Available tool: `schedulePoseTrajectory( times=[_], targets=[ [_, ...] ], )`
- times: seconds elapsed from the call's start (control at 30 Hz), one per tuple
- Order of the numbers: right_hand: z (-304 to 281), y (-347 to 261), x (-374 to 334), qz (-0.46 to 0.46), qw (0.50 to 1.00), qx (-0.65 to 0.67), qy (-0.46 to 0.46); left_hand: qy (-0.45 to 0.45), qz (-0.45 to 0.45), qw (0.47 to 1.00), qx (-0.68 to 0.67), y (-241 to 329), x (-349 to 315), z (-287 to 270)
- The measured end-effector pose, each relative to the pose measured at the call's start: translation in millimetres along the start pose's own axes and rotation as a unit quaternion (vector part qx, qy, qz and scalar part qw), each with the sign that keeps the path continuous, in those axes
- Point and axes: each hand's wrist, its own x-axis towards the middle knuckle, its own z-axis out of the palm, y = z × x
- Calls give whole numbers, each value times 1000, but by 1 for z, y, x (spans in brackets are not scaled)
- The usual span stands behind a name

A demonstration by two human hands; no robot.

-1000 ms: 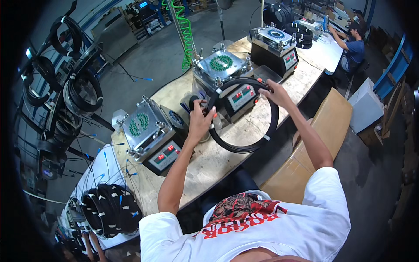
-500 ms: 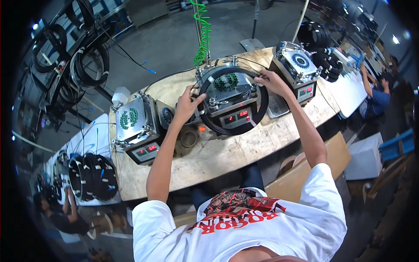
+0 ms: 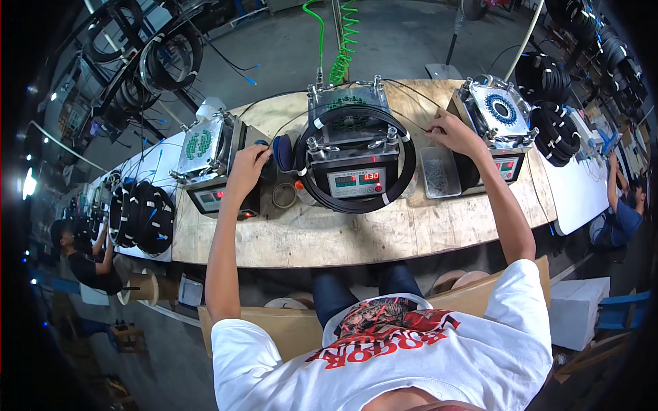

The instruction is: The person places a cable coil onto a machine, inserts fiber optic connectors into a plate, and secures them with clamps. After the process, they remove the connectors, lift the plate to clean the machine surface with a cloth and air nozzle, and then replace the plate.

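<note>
A coil of black cable [image 3: 356,205], bound with white bands, leans around the front of the middle machine [image 3: 358,183], which has a lit red display and a metal top with green connectors [image 3: 349,103]. My left hand [image 3: 248,170] is to the left of the coil, its fingers pinched on one thin cable end beside a dark blue round object [image 3: 283,152]. To the right, my right hand [image 3: 454,134] pinches the other thin cable end, above a metal tray [image 3: 439,193] of small pieces. The tips of both cable ends are too small to make out.
Similar machines stand at left [image 3: 205,147] and right [image 3: 497,109] on the wooden table [image 3: 308,246]. A round container [image 3: 284,195] sits near the left one. More cable coils [image 3: 144,216] lie farther out. A green spiral hose [image 3: 343,61] hangs behind. Other people sit at both sides.
Both hands have let go of the coil's ring and moved apart, now gripping its thin ends. The coil has settled against the middle machine. The view has shifted.
</note>
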Motion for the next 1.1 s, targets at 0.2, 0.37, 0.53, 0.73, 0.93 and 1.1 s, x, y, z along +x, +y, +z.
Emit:
schedulePoseTrajectory(
  times=[0.2,0.37,0.53,0.73,0.93,1.1],
  targets=[
    [10,21,3,6,999,-38,23,38,-2,997,68,-12,3,-1],
    [3,0,52,93,993,70,30,8,-38,995,93,1,60,8],
    [18,-7,111,-14,975,220,25,34,-56,943,-326,12,118,32],
    [38,-26,160,-19,944,328,-37,-59,-23,877,-476,15,152,72],
    [59,-27,178,-81,960,262,-46,-67,27,914,-400,3,176,83],
    [50,-40,173,-43,975,214,-40,-50,14,909,-413,15,181,106]
  ],
)
